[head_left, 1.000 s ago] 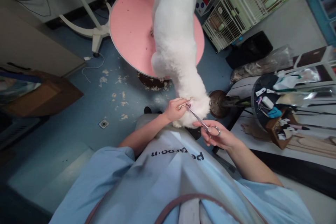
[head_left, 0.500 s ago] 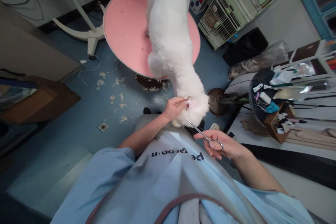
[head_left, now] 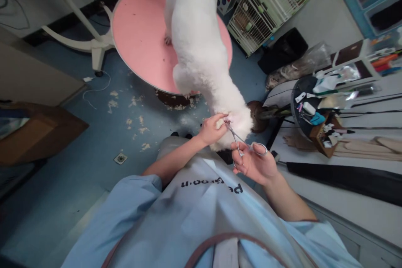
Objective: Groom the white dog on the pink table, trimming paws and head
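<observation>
A white dog [head_left: 198,37], its coat cut short on the body, stands on a round pink table [head_left: 138,29] with its head toward me. My left hand [head_left: 210,130] is closed on the dog's ear, with the pinkish inside of the ear [head_left: 233,118] turned up. In my right hand [head_left: 256,163] is a slim metal hemostat [head_left: 234,133], my fingers in its ring handles. Its handles are spread apart, and its tip reaches into the ear opening beside my left fingertips. Whether the jaws grip anything there is too small to tell.
To the right, a round dark tray [head_left: 297,96] carries small tools and bags, beside a wooden box [head_left: 317,136]. A wire cage [head_left: 254,19] stands behind it. Hair clippings [head_left: 113,104] litter the blue floor. At left are a white stand base [head_left: 97,48] and a cardboard box [head_left: 47,130].
My right hand has brought the hemostat up to the ear, and its handles have spread apart. My left hand stays on the ear. The whole view has shifted slightly.
</observation>
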Demonstrator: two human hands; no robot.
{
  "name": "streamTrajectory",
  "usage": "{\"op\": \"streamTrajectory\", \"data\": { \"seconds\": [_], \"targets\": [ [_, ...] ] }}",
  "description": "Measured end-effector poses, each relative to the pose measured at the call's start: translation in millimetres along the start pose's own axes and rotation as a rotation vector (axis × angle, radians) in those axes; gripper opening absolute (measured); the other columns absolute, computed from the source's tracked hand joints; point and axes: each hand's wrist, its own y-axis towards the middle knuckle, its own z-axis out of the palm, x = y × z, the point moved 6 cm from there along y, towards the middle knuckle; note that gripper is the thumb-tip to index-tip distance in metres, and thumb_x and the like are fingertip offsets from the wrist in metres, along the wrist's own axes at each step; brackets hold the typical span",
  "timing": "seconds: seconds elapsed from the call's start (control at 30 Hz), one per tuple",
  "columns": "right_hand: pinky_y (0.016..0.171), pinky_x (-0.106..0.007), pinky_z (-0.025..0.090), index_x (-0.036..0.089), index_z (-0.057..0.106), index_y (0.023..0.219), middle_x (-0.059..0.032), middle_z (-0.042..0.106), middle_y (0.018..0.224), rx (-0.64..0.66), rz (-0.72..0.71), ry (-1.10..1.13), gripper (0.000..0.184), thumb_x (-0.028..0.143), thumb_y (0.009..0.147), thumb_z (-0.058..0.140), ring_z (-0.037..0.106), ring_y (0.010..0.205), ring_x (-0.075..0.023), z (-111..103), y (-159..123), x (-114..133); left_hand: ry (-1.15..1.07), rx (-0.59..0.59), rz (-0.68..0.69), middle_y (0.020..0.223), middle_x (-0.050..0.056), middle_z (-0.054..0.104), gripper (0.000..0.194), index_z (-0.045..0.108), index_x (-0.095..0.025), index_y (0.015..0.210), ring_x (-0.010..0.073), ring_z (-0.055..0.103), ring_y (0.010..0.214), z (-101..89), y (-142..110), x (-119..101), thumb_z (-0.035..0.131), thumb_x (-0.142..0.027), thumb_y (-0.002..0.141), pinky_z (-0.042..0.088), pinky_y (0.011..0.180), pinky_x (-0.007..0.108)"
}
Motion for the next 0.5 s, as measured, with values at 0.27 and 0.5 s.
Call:
{"op": "streamTrajectory", "data": {
  "seconds": [0.27, 0.5],
  "targets": [
    [0.054, -0.023, 0.053, 0.016, 0.063, 0.106, 0.0052, 0.054, 0.063, -0.228, -0.124, -0.078, 0.038, 0.038, 0.075, 0.065, 0.043, 0.044, -0.0035, 9, 12, -8, -0.101, 0.047, 0.016, 0.100, 0.007, 0.071, 0.030, 0.068, -0.013, 0.101, 0.0164, 0.067, 0.088, -7.4, 2, 2, 0.058, -0.013, 0.073, 0.053, 0.085, 0.026],
    [0.044, -0.020, 0.046, 0.017, 0.065, 0.105, 0.0080, 0.051, 0.056, -0.289, -0.250, -0.111, 0.036, 0.038, 0.075, 0.066, 0.033, 0.034, -0.0010, 24, -4, -6, -0.161, 0.058, -0.039, 0.095, 0.006, 0.072, 0.026, 0.071, -0.014, 0.095, 0.0162, 0.067, 0.088, -6.5, 4, 6, 0.059, -0.010, 0.073, 0.053, 0.085, 0.026]
  ]
}}
